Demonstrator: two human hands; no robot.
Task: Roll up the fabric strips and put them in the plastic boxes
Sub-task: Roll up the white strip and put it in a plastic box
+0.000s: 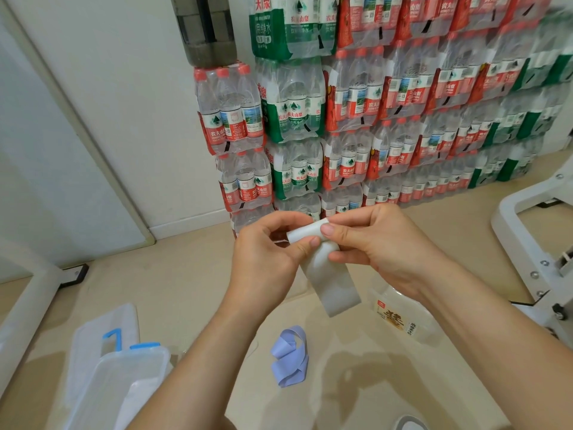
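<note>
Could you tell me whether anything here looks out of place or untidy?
Only the lilac fabric strip, which lies loosely crumpled on the floor, still unrolled. Both hands, left hand and right hand, are rolling a white strip.

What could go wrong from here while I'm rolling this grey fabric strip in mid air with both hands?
1. The grey fabric strip is pinched only at its rolled top by the left hand and right hand; the long hanging tail could let the roll loosen or wind crooked.
2. The clear plastic box with blue clips sits far to the lower left, so the roll may unwind when carried there.
3. The crumpled lilac fabric strip lies loose on the floor, easy to step on.
</note>
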